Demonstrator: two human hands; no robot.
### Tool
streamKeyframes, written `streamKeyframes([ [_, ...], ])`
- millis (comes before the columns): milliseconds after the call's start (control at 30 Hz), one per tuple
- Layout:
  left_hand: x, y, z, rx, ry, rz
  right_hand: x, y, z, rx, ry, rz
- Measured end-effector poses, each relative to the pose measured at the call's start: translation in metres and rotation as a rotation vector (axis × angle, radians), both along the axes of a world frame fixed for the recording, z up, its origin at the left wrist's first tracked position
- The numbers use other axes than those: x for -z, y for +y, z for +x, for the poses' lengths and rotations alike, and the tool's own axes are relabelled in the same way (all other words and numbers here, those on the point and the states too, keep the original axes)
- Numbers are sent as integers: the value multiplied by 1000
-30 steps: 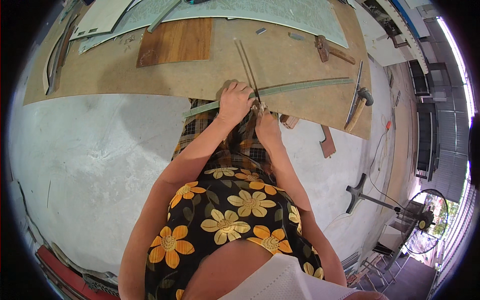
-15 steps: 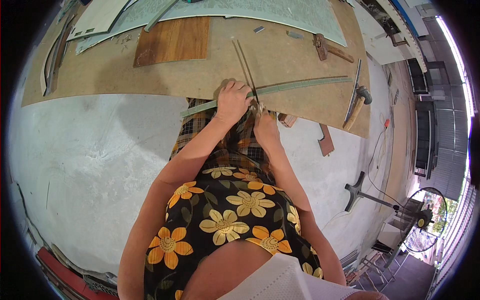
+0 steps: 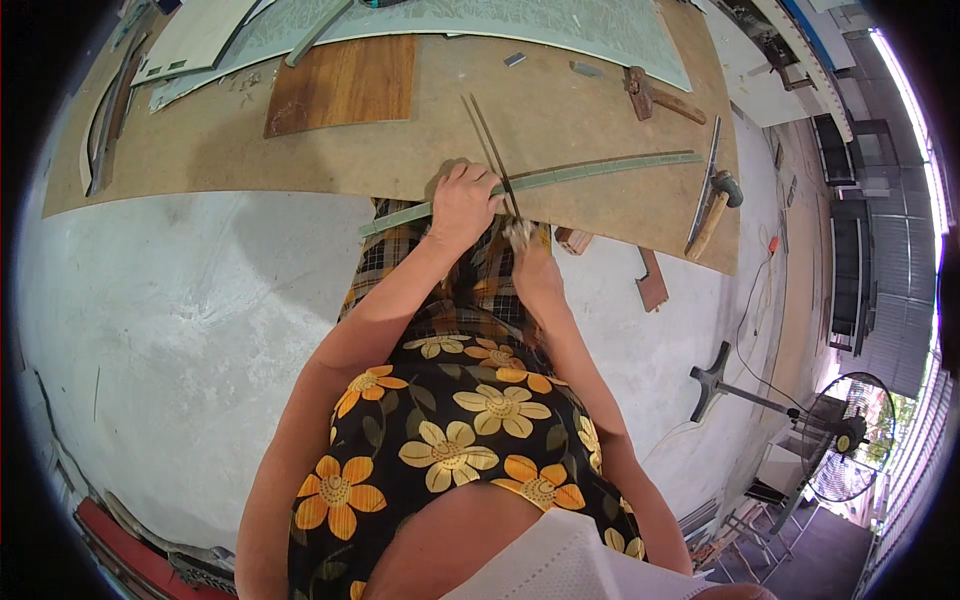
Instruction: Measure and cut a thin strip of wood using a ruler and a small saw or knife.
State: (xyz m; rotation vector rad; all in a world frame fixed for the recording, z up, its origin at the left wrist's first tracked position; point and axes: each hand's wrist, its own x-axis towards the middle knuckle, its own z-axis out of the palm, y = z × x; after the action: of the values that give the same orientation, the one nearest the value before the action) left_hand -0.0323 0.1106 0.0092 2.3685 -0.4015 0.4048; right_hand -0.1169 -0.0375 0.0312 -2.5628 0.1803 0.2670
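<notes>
Your left hand gripping one strip, your right hand closed around one slim tool, two hammers alongside, strip long, narrow, green.

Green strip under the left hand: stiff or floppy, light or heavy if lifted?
The green strip is probably fairly stiff: its left end overhangs the table without obvious sag, though fisheye bending makes straightness uncertain. It's likely light, being narrow for its length. Pushed at its right end, it might pivot where the left hand holds it.
</notes>
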Motion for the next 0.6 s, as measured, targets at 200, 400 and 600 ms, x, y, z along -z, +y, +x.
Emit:
streamKeyframes([
  [200,1,2,0,5,26,-7,-2,3,4,20,106,-10],
  [400,1,6,-1,8,17,15,-20,-4,-38,47,122,-3],
  [600,1,-1,2,13,-24,12,2,5,18,26,57,-1],
])
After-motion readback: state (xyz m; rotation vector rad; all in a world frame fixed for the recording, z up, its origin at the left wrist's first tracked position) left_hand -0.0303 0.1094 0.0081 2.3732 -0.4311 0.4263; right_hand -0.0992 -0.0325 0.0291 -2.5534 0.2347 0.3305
